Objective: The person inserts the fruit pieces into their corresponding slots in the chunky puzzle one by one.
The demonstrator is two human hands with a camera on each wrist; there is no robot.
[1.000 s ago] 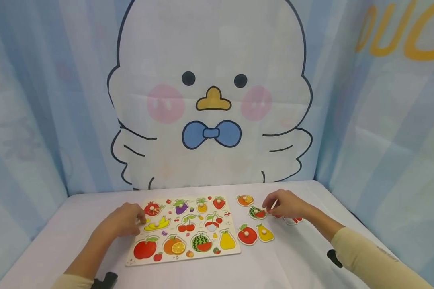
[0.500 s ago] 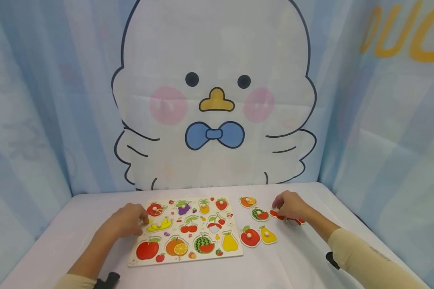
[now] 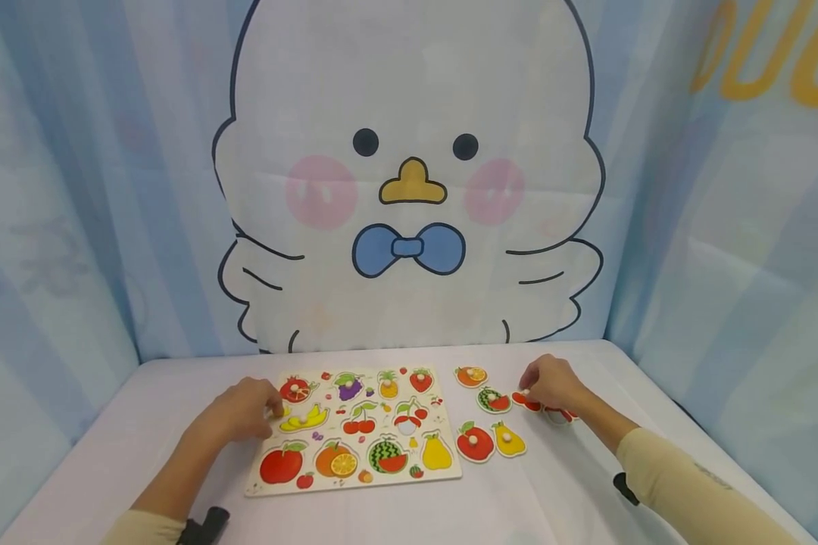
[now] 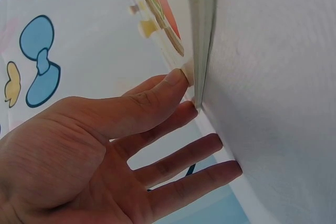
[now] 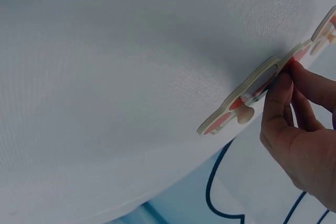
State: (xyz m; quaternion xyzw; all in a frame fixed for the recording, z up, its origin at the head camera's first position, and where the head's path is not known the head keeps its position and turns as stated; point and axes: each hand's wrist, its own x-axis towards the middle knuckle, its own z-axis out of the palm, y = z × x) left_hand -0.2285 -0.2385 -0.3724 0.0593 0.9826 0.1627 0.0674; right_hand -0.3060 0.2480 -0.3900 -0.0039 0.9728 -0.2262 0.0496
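A fruit puzzle board (image 3: 266,489) lies flat on the white table. Beside its left edge is my left hand (image 3: 241,412); in the left wrist view the thumb and index fingertips touch the board's edge, and the other fingers extend straight toward the tabletop. My right hand (image 3: 552,382) pinches a red cherry piece (image 3: 530,404) between thumb and fingertips, right of the board. Partly hidden by that hand is a second cherry piece (image 3: 564,415), which shows a peg and grey area in the right wrist view. Grapes, pineapple, strawberry, pomegranate and banana carry pegs on the board.
Loose pegged pieces lie right of the board: an orange (image 3: 471,377), a watermelon (image 3: 494,400), an apple (image 3: 476,443) and a pear (image 3: 509,440). A duck-printed curtain (image 3: 409,303) stands along the table's back, with striped blue curtains on both sides.
The head view has shifted slightly. My right hand has moved a little to the right, near the watermelon piece before and now at the cherry piece. My left hand stays at the board's edge.
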